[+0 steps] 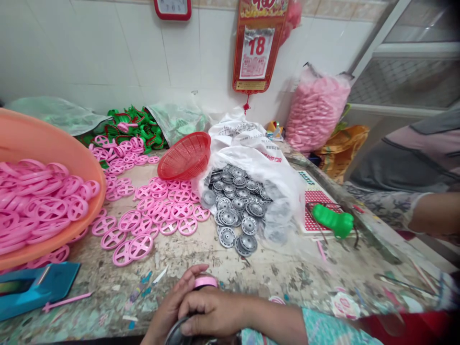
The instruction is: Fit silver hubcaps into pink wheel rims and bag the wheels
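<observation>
At the table's front edge my two hands are close together, partly overlapping. My left hand (168,306) is cupped against a pink ring (206,281) with a dark part beside it; its fingers reach along the ring's far side. My right hand (210,309) lies over the left, its fingers curled, with the thumb on the edge of a dark grey disc (177,333). How the disc and ring sit between my palms is hidden. Beyond my hands, grey wheel discs (239,203) spill from a white plastic bag (262,153). Pink spoked wheels (161,206) are spread to their left.
An orange basin (97,158) of pink rings stands left, near a blue tape dispenser (53,282). A red basket (185,155) tilts behind the wheels, near green parts (143,124). At right are a green bottle-shaped piece (332,220) and another person (413,148).
</observation>
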The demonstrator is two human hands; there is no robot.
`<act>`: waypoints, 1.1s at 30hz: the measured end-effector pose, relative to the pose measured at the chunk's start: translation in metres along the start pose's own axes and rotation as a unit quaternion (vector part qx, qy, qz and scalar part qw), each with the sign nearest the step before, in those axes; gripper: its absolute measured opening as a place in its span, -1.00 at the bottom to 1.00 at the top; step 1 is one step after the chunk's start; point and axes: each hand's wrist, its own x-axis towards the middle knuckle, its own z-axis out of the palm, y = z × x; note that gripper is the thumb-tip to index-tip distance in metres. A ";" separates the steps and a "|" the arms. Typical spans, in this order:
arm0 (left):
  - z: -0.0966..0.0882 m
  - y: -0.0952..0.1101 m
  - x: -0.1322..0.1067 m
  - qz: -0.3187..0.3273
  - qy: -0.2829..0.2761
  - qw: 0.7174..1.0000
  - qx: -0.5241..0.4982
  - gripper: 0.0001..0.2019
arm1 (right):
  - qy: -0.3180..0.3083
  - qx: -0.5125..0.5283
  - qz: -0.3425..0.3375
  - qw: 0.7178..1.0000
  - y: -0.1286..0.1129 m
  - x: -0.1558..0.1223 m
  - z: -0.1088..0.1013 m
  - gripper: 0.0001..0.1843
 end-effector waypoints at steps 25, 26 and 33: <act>0.004 0.004 0.002 0.012 0.063 0.996 0.069 -0.73 | 0.002 0.315 0.057 0.947 0.005 -0.002 -0.010 -0.49; 0.003 0.003 0.003 0.012 0.056 0.996 0.061 -0.73 | 0.008 0.325 0.062 0.943 0.005 -0.002 -0.009 -0.49; -0.006 -0.009 0.004 0.001 0.008 0.997 -0.076 -0.77 | -0.033 0.342 0.058 0.937 -0.001 -0.010 -0.014 -0.53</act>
